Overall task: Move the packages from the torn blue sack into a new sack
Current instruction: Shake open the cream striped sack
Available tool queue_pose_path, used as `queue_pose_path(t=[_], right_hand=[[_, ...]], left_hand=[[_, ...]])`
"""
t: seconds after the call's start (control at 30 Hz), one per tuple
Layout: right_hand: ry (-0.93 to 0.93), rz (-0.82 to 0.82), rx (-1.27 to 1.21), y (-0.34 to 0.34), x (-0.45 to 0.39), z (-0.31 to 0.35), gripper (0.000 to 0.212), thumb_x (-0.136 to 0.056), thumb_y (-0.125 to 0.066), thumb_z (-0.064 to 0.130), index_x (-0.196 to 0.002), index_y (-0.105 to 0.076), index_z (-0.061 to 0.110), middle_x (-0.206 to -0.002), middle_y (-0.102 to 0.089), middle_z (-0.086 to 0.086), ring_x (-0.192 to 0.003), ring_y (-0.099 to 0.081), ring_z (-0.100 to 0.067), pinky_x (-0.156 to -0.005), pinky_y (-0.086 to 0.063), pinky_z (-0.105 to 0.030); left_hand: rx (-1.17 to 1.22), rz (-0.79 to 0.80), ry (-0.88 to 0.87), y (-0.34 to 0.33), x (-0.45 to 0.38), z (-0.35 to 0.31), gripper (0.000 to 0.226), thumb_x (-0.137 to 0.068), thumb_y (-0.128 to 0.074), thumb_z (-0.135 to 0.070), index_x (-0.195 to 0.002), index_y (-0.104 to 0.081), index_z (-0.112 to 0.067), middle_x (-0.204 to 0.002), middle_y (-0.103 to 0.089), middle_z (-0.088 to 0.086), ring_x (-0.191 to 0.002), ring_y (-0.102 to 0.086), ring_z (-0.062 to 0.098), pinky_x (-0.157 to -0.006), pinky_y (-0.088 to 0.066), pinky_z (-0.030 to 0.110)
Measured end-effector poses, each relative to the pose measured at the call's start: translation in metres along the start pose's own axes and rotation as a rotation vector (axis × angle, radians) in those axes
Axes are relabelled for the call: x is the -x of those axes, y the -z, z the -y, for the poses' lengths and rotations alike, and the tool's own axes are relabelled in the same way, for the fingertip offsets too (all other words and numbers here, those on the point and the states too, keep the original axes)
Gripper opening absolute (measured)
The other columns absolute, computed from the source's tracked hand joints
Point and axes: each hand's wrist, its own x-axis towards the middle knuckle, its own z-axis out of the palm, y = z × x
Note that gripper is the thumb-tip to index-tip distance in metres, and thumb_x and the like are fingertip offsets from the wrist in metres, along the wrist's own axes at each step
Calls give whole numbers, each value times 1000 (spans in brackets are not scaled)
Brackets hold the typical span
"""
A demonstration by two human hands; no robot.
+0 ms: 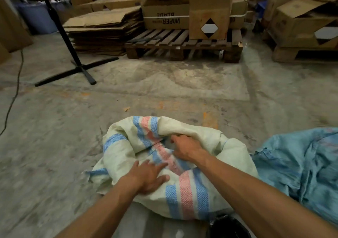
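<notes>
One white striped sack (184, 197) lies crumpled on the concrete floor (54, 155); left hand (148, 178) presses flat, fingers spread, right hand (184, 149) clutches a fold. One blue sack (300, 168) just beside. Two pallets (182, 45) beyond carry cartons.

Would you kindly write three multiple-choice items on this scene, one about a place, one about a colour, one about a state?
1. Where does the blue sack lie relative to the white sack?
A. Left of it
B. Right of it
C. Under it

2. Which stripe colours does the white sack show?
A. Green and yellow
B. Black and orange
C. Blue and pink

3. What is the right hand doing?
A. Gripping the white sack's fabric
B. Hanging free
C. Holding a box

Answers: 1 B, it lies crumpled at the picture's right edge. 2 C, both bands show. 3 A, its fingers curl into the folds, while the left hand presses flat.
</notes>
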Motion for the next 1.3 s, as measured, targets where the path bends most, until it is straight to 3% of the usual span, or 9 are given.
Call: queue_pose_path(t=[0.13, 0.3, 0.43, 0.5, 0.57, 0.7, 0.97, 1.2, 1.3], right_hand=[[-45, -90, -58, 12, -10, -30, 36, -99, -42, 39, -131, -51, 24, -138, -52, -9, -124, -49, -33, -101, -41, -44], [-61, -106, 52, 22, -4, -57, 67, -79, -68, 35, -138, -37, 27, -143, -38, -9, -131, -39, -35, -109, -35, -46], [150, 22, -53, 12, 17, -43, 44, -76, -77, 35, -112, -53, 24, -112, -59, -2, -99, -56, -22, -84, -46, -34], [214, 256, 44, 5, 27, -41, 50, -78, -75, 40, -119, -50, 26, -118, -58, -2, -105, -54, -22, -90, -45, -36], [203, 343, 256, -7, 36, -49, 58, -85, -66, 45, -134, -38, 31, -137, -42, -4, -124, -42, -28, -104, -34, -46], [143, 320, 358, -21, 53, -70, 65, -94, -51, 49, -147, -15, 41, -150, -19, -4, -141, -21, -30, -112, -15, -55], [59, 373, 249, -4, 55, -90, 94, -91, -60, 46, -148, 14, 47, -162, 1, -5, -149, -8, -33, -118, -11, -53], [-77, 223, 138, 2, 52, -98, 120, -75, -74, 54, -153, 14, 32, -160, 3, -13, -145, -20, -38, -118, -23, -48], [-10, 189, -25, 8, 54, -99, 85, -85, -70, 32, -154, -22, 18, -151, -36, -14, -136, -41, -29, -111, -34, -33]], left_hand=[[-132, 193, 104, -3, 0, 6, 64, -97, -13, -64, -143, -40, -29, -146, -46, 7, -132, -45, 27, -110, -31, 46], [10, 403, 293, 9, 11, 19, 84, -87, -18, -79, -142, -45, -21, -149, -43, 4, -135, -42, 25, -112, -27, 43], [193, -13, 173, 20, 0, 29, 46, -98, -40, -51, -88, -63, -12, -101, -71, 9, -83, -63, 21, -82, -49, 31], [559, -181, 179, 15, -17, 35, 32, -99, -48, -35, -95, -67, -10, -87, -73, 8, -74, -69, 23, -68, -56, 31], [674, -306, 245, 4, -32, 42, 28, -97, -52, -24, -122, -58, -13, -110, -67, 12, -92, -68, 26, -76, -56, 31], [495, -446, 326, -14, -42, 61, 101, -78, -74, -36, -153, -9, -18, -157, -8, 12, -145, -20, 33, -117, -25, 44], [308, -171, 309, -31, -36, 48, 131, -66, -72, -68, -139, 35, -44, -148, 46, 5, -142, 27, 43, -117, -2, 61], [188, -337, 279, -24, -39, 43, 127, -71, -72, -62, -140, 33, -45, -140, 55, -2, -141, 30, 39, -117, -2, 60], [227, -397, 292, -9, -41, 36, 115, -70, -75, -53, -153, 4, -40, -159, 13, 7, -146, -6, 40, -111, -24, 58]])
